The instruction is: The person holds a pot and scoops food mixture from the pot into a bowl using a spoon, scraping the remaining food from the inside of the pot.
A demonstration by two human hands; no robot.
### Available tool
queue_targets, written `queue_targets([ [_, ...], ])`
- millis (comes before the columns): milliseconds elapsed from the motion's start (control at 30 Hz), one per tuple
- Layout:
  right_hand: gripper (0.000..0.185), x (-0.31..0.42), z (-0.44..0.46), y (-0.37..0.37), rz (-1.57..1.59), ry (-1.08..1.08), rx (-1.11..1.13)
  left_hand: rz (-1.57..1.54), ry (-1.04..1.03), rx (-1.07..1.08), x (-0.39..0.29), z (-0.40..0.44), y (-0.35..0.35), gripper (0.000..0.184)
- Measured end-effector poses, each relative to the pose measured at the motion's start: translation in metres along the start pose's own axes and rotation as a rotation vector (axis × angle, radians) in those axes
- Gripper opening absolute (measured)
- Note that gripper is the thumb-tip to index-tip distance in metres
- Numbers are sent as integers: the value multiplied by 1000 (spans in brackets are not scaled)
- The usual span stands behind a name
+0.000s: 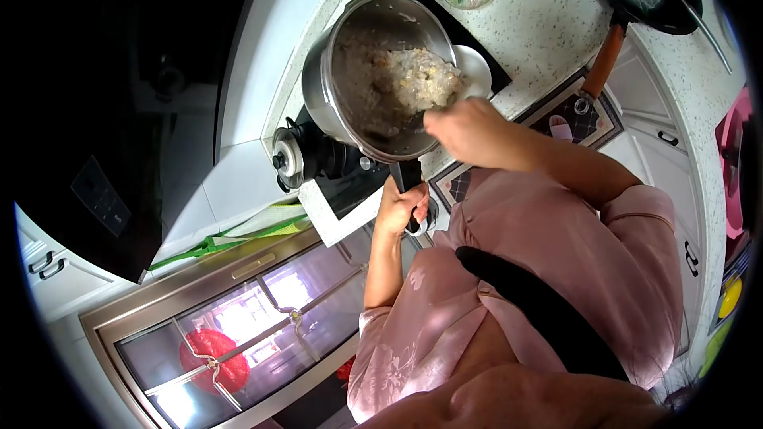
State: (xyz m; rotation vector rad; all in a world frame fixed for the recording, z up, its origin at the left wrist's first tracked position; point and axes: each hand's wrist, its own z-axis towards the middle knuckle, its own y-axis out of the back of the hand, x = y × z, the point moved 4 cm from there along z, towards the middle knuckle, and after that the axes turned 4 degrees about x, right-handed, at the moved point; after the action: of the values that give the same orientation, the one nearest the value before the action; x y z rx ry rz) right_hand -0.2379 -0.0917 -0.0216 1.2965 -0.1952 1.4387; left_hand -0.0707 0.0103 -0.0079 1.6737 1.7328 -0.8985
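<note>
head-worn view | from above | facing forward and down | near pot (318,86) and torso (548,230)

Pink satiny top (540,222), short brown-piped sleeves (640,208), pale flower print (393,372), black strap (548,311)

The steel pot (315,86) tilts above the black hob (350,197), its dark handle (407,175) reaching past the hob's near edge. Inside, pale, lumpy food (425,79) with yellowish bits heaps toward the right wall.
</note>
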Motion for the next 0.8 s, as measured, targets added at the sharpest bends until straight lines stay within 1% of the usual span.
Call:
queue_targets([
  [67, 6, -1, 0, -19, -179, -10, 54, 87, 8, -4, -1, 1, -2, 8],
  [100, 7, -4, -1, -20, -255, -18, 12, 89, 7, 1, -2, 1, -4, 8],
  [133, 7, -6, -2, -22, -258, -20, 9, 98, 9, -15, -2, 0, -5, 7],
  [200, 9, -15, -6, -21, -321, -97, -72, 108, 9, -27, -3, 1, -5, 7],
  [333, 8, -32, -18, -18, -313, -151, -101, 201, 21, -69, -2, 1, -1, 6],
  [400, 4, -44, -27, -9, -317, -265, -91, 235, 24, -90, -2, 1, 2, 5],
  [467, 5, -54, -37, -1, -308, -293, -98, 260, 36, -93, -2, 3, 5, 6],
  [533, 9, -60, -46, 15, -179, -302, -201, 254, 34, -83, -3, 5, 6, 6],
  [567, 10, -61, -48, 22, -136, -348, -200, 247, 32, -78, -4, 5, 5, 8],
  [633, 9, -49, -46, 35, -120, -306, -215, 236, 23, -70, -4, 7, 4, 9],
  [700, 9, -38, -41, 31, -99, -265, -229, 227, 18, -65, -4, 6, 3, 11],
  [767, 5, -21, -30, 15, -13, -44, -183, 198, 3, -39, -6, 6, 1, 13],
  [800, 4, -11, -22, 9, -68, -58, -32, 199, 3, -38, -6, 5, 0, 13],
])
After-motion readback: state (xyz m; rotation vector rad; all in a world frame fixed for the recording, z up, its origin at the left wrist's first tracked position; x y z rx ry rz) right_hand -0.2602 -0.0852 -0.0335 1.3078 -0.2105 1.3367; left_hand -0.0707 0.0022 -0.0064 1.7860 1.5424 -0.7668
